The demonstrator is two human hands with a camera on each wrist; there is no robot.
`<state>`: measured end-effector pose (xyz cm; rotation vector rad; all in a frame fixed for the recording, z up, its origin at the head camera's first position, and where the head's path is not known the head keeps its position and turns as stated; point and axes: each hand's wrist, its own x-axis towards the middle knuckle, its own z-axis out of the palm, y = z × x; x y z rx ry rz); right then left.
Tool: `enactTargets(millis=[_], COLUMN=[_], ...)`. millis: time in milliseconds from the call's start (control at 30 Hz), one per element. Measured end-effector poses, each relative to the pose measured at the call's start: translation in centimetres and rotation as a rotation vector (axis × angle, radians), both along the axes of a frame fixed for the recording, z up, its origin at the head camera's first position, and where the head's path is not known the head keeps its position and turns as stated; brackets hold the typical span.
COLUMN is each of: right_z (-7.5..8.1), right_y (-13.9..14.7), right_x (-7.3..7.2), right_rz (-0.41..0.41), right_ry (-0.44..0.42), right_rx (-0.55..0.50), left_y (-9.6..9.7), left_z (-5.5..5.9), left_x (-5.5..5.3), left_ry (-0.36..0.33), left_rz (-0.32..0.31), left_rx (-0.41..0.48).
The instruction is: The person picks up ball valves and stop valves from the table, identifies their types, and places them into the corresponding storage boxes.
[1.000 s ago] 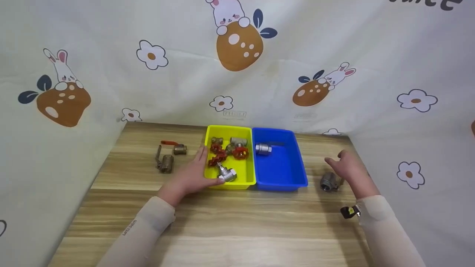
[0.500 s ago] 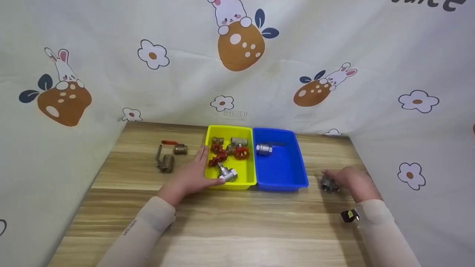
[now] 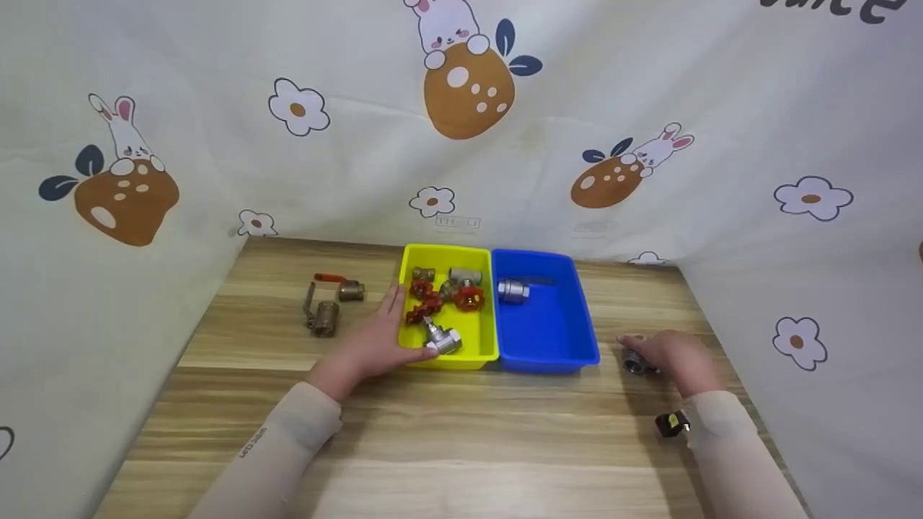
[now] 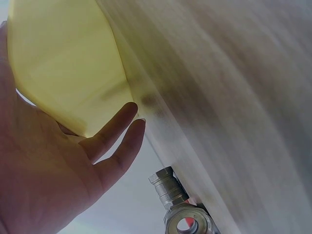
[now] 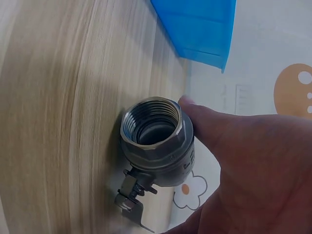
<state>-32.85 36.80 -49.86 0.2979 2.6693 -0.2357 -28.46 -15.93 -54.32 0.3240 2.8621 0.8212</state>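
Note:
At the right, my right hand (image 3: 685, 357) reaches over a grey metal ball valve (image 5: 158, 141) lying on the table. In the right wrist view the thumb (image 5: 204, 119) lies against the valve's side; its threaded opening faces the camera and its lever handle points down. The other fingers are mostly hidden behind the valve. My left hand (image 3: 368, 342) rests at the near left corner of the yellow bin (image 3: 472, 358), fingers along the outer wall and thumb at the front rim. Inside lie several valves with red handwheels (image 3: 469, 298) and a silver valve (image 3: 441, 337).
A blue bin (image 3: 544, 364) stands against the yellow bin's right side and holds a silver ball valve (image 3: 513, 290). Left of the bins lie two brass ball valves, one with a red lever (image 3: 350, 290), the other with a dull lever (image 3: 325, 318). A patterned curtain (image 3: 360, 166) borders the table.
My right hand has come down from above onto the grey ball valve, then shifted slightly left. The left hand and both bins have stayed in place.

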Motion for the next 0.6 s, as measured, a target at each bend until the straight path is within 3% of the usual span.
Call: enactTargets(millis=[600], right_z=[-0.33], right_y=[-0.59], right_x=[-0.22], right_rz=[-0.01], right_ry=[-0.005], right_rx=[-0.047], left_y=[-0.02], left_z=[0.03], left_x=[-0.03], left_ry=[-0.012], left_rz=[-0.002], left_rx=[0.018])
